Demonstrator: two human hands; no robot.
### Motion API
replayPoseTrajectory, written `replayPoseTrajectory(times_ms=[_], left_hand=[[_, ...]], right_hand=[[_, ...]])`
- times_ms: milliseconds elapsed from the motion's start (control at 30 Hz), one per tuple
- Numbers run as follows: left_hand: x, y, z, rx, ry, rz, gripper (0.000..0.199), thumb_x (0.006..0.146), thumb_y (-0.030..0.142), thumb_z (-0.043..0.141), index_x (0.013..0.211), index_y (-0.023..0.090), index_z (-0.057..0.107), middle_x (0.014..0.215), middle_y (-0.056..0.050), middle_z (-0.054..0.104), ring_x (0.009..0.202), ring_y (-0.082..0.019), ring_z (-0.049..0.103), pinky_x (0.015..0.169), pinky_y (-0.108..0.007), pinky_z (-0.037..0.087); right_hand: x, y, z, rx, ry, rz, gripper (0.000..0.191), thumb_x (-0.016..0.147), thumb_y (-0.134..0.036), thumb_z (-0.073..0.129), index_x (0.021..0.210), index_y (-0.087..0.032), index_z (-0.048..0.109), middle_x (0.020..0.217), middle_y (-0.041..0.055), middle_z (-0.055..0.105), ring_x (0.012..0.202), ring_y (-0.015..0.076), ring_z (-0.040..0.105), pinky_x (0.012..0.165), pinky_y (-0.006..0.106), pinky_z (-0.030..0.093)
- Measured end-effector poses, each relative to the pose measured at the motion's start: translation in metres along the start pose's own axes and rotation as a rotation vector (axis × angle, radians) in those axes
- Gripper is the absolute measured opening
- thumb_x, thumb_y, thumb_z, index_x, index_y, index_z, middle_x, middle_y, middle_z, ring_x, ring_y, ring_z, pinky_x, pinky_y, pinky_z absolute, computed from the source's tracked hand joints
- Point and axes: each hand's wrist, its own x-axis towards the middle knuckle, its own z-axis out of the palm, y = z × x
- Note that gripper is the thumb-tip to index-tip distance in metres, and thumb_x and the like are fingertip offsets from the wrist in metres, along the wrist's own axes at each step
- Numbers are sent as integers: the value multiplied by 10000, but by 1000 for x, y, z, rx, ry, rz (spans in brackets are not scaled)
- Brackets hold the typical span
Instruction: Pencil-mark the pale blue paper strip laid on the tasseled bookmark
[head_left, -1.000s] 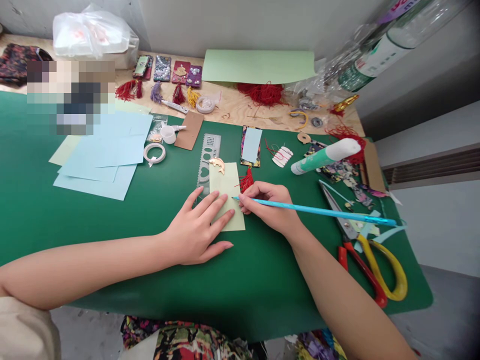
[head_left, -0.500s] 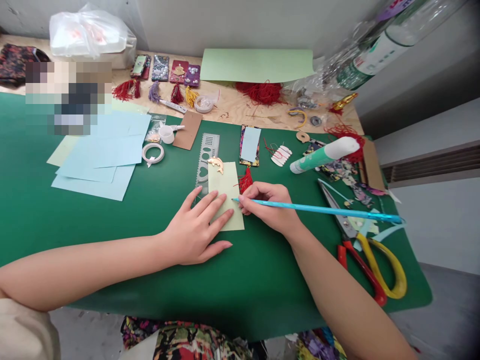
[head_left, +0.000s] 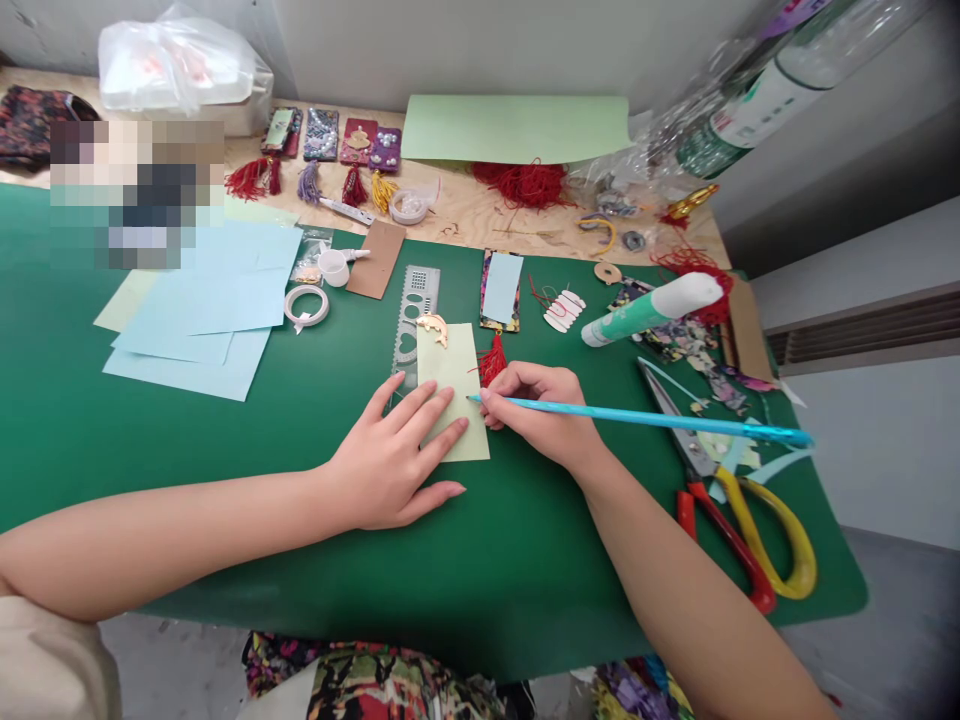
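My left hand lies flat with its fingers spread, its fingertips on a pale green paper strip. In my right hand is a long light-blue pencil, its tip over the strip's right side; whether it touches the paper I cannot tell. A gold dolphin charm rests at the strip's top left corner. Partly under the strip and my left fingers is a clear stencil ruler. Just beyond my right hand lies a floral fabric tag with a blue paper face and a red tassel.
Scissors with red and yellow handles lie at the right, near a glue stick and fabric scraps. Blue paper sheets and a tape roll are on the left. Tasselled tags and a green sheet line the back.
The pencil tip has shifted very slightly to the right over the paper strip. My left hand stays in place on the strip.
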Motion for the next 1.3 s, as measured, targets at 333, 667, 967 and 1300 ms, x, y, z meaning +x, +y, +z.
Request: replayPoseTrajectory(times_ms=[333,667,967,1300], left_hand=[[0,1,0,-3,2,2,558,994,506,356,1339,119,562,1425,-209,481,1318,-381,443,1112,-597,238],[0,0,0,7,-5,-1,556,989,507,366,1338,121,561,1422,-209,483,1318,-378,442,1113,-597,239],[0,0,0,3,1,5,558,989,505,368,1342,117,556,1427,-207,480,1318,-382,442,1111,-599,239],[0,0,-1,8,-11,2,547,978,503,406,1340,123,560,1427,-202,481,1319,-378,442,1117,-593,235]], right_hand=[[0,1,-1,39,10,10,283,714,-334,752,571,-189,556,558,28,655,474,158,623,464,287,526],[0,0,0,22,2,16,252,712,-323,765,596,-185,589,561,26,660,492,157,630,483,290,544],[0,0,-1,1,-39,-21,299,692,-297,780,547,-193,540,578,21,651,475,145,600,449,275,498],[0,0,-1,12,-6,7,300,695,-328,779,557,-193,549,569,20,651,478,152,611,459,283,515]])
